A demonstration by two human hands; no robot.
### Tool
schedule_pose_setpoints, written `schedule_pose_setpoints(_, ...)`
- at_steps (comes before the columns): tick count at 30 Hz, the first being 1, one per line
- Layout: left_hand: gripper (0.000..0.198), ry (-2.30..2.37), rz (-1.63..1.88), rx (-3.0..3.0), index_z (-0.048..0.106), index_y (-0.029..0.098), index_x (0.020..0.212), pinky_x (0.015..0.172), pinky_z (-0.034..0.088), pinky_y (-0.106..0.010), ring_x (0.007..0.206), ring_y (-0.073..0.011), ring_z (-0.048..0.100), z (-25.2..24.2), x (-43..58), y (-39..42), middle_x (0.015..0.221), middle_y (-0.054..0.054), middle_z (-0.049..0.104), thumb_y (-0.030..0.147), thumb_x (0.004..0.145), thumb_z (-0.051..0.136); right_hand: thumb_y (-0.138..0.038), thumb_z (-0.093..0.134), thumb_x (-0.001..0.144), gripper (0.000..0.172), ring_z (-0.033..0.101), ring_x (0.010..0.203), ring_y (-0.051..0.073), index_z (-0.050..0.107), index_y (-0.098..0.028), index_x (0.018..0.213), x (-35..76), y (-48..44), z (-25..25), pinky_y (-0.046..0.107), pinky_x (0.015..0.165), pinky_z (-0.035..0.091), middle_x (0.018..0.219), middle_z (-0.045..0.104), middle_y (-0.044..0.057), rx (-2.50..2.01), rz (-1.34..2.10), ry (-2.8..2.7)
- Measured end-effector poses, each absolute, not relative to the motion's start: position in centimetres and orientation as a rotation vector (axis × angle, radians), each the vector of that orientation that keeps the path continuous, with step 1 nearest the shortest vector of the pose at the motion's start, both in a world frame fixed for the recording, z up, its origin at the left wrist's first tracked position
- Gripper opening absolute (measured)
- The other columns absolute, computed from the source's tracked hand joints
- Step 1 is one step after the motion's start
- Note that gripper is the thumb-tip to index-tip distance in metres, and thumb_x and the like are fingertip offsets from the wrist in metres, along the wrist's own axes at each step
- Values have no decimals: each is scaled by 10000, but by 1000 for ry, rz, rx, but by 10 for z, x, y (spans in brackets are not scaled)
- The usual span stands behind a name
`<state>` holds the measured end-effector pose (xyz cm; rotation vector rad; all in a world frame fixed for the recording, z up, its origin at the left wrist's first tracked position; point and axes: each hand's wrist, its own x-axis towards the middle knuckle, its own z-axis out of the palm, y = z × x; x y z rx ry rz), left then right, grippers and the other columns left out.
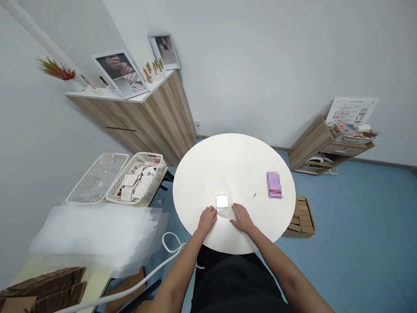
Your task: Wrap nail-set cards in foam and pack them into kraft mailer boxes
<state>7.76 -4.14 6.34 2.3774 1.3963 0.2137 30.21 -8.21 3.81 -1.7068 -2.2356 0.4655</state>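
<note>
White packet [222,201], just beyond right hand [241,218] (leftward)

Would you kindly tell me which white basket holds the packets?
The basket nearer the round table, full of packets; the other basket holds none.

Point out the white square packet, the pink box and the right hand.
white square packet [222,201], head view, centre of top face.
pink box [274,184], head view, middle of top.
right hand [241,218], head view, back of hand.
</note>
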Motion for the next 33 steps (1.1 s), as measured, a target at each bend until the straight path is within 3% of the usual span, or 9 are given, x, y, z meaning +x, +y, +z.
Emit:
schedule_pose_setpoints(6, 185, 1265, 310, 2177, 612, 213, 953, 825, 494, -319, 944, -192, 594, 69, 72, -41, 1028, -46, 618, 187, 889, 440, -163, 555, 784, 350, 510, 1182, 293, 559, -192, 1132, 305, -84, 52, 485, 1043, 358, 1271, 576, 138, -1682, 458, -2257)
schedule_pose_setpoints(10, 159, 1393, 232, 2141, 616, 219, 886, 759, 490, -291, 861, -177, 608, 71, 74, -37, 922, -24, 637, 203, 885, 458, -186, 474, 861, 152, 608, 970, 221, 611, -221, 918, 306, -72, 54, 374, 902, 448, 1004, 674, 61, -1709, 657, -2068)
schedule_pose_setpoints(13, 190, 1584, 267, 2115, 610, 205, 897, 763, 480, -320, 852, -197, 595, 76, 80, -36, 884, -44, 615, 218, 914, 421, -296, 474, 902, 176, 627, 832, 189, 602, -225, 804, 304, -56, 54, 290, 733, 465, 870, 678, 37, -1887, 824, -1809)
schedule_pose_setpoints(16, 224, 1762, 445, 2201, 586, 178, 1044, 824, 465, -386, 940, -236, 572, 82, 91, -41, 1003, -92, 593, 196, 921, 400, -321, 535, 872, 188, 613, 786, 169, 580, -217, 722, 302, -39, 56, 249, 658, 422, 828, 669, 20, -2051, 928, -1677)
schedule_pose_setpoints(21, 430, 1310, 317, 2626, 499, 178, 1279, 973, 408, -420, 1159, -251, 524, 70, 110, -65, 1235, -116, 583, 93, 873, 387, -309, 581, 842, 188, 569, 741, 143, 566, -198, 690, 297, -25, 64, 224, 613, 359, 789, 644, 8, -2191, 1048, -1575)
schedule_pose_setpoints(25, 649, 1369, 173, 2660, 277, 142, 1476, 1120, 262, -480, 1426, -286, 266, 46, 113, -77, 1540, -130, 334, 103, 840, 397, -240, 553, 850, 81, 580, 804, 164, 611, -192, 821, 295, -28, 70, 246, 670, 394, 872, 652, 34, -2207, 979, -1650)
schedule_pose_setpoints(27, 698, 1447, 143, 2630, 210, 149, 1507, 1132, 245, -488, 1456, -287, 199, 38, 110, -75, 1582, -117, 249, 112, 837, 401, -172, 524, 847, 167, 579, 928, 195, 611, -179, 989, 293, -34, 74, 282, 769, 421, 1028, 643, 77, -2180, 750, -1774)
schedule_pose_setpoints(30, 671, 1463, 103, 2616, 235, 181, 1504, 1093, 325, -451, 1427, -271, 285, 34, 105, -66, 1574, -106, 276, 96, 854, 381, -114, 475, 856, 352, 481, 1182, 250, 549, -170, 1197, 289, -45, 79, 386, 1000, 348, 1276, 559, 131, -1947, 376, -2111)
schedule_pose_setpoints(33, 599, 1493, 116, 2640, 325, 233, 1469, 1083, 342, -472, 1390, -274, 356, 33, 100, -54, 1543, -100, 346, 98, 887, 370, -113, 436, 888, 390, 374, 1320, 259, 533, -191, 1257, 285, -53, 78, 476, 1130, 184, 1374, 522, 118, -1643, 305, -2431)
